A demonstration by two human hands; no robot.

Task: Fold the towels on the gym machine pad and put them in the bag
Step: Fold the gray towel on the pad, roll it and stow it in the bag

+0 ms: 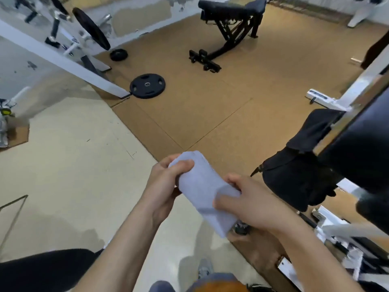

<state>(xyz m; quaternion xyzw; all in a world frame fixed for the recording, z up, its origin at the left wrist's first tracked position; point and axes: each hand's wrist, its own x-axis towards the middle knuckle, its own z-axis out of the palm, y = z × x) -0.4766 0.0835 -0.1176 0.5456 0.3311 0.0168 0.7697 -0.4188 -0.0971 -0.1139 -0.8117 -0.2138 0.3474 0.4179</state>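
Left grip (166, 183) and right grip (249, 204) both clutch the folded pale-blue cloth towel (202, 186) in mid-air, near the black fabric bag (294, 178).

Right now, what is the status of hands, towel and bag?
Folded towel in the air, gripped by left hand and right hand. Black bag at right, untouched. Nothing between them.

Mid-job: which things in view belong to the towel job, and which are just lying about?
Job: towel, held by left hand and right hand; bag; pad.
Lying about: large plate; small plate; bench.
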